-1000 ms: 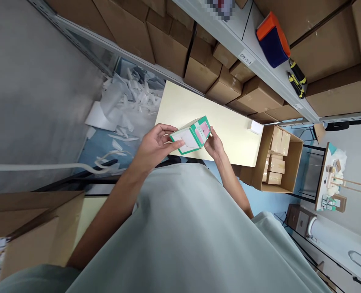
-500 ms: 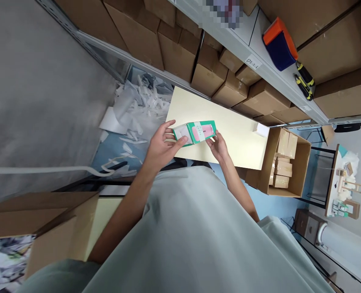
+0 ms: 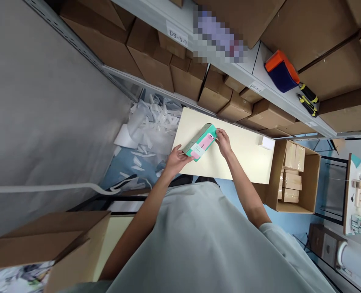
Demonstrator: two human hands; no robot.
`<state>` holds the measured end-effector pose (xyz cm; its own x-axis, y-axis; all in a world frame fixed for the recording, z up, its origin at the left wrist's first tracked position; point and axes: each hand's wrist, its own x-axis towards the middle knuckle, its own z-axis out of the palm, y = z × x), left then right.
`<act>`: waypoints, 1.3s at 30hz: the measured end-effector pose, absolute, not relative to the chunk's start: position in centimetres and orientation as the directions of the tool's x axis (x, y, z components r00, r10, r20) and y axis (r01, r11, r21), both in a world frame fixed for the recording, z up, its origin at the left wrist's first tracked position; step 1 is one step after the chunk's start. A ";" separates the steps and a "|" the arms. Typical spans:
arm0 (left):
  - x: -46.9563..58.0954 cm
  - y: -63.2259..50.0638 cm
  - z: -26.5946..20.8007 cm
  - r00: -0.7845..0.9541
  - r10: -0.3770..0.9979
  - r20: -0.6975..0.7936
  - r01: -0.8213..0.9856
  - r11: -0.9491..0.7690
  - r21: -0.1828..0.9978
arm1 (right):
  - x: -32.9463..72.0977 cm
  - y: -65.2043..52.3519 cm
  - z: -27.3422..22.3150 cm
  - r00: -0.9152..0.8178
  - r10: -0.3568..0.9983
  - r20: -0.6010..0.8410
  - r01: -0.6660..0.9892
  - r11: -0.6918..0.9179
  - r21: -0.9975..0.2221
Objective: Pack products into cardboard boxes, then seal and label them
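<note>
A green and white product box [image 3: 202,143] with a pink item pictured on its front is held tilted above the cream table [image 3: 247,162]. My left hand [image 3: 177,161] grips its lower left end, with the fingers under and around the corner. At the upper right end, my right hand [image 3: 223,141] has its fingertips closed on the box's edge. What the pink picture shows is too small to name for certain. A small white box [image 3: 267,143] lies at the table's right end, apart from both hands.
An open carton [image 3: 313,183] holding several smaller boxes stands right of the table. Brown cartons [image 3: 214,91] line the shelf beyond. A box cutter [image 3: 307,105] lies on the upper shelf. Paper scraps [image 3: 151,122] cover the floor at left; another open carton [image 3: 77,240] is at lower left.
The product box has turned from nearly level to a steep slant, its right end now higher. My left hand has shifted to its lower corner. The camera view has tilted upward.
</note>
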<state>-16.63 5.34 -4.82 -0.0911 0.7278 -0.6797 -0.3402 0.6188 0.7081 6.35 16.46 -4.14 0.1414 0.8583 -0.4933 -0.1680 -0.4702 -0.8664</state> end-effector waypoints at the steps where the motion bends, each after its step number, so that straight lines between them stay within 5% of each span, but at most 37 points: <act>1: -16.4 5.8 -5.4 -0.094 0.705 -0.703 -0.357 0.635 0.685 | 5.9 17.8 -4.7 0.129 0.869 -0.477 -0.124 -0.464 -0.877; 13: -14.4 11.5 -9.6 -0.220 0.606 -0.765 -0.412 0.653 0.636 | 0.0 28.1 -9.3 0.078 0.877 -0.474 0.337 -0.470 -0.816; 26: -16.6 6.1 -4.5 -0.438 0.618 -0.653 -0.373 0.536 0.758 | 3.0 21.6 -3.7 -0.052 0.931 -0.361 0.162 -0.349 -0.923; 33: -15.6 -3.6 0.6 -0.647 0.615 -0.451 -0.243 0.394 0.886 | 7.2 13.1 0.1 -0.291 0.894 -0.340 0.113 -0.321 -0.940; 39: -12.3 -13.1 5.0 -0.814 0.431 -0.390 -0.243 0.356 0.902 | 6.6 7.9 2.6 -0.595 0.746 -0.299 0.129 -0.279 -0.952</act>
<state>-12.32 -13.06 5.01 -0.8137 0.4313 -0.3896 -0.2434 0.3559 0.9023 6.61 7.94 2.62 -0.5951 0.7459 -0.2991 0.1285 -0.2790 -0.9517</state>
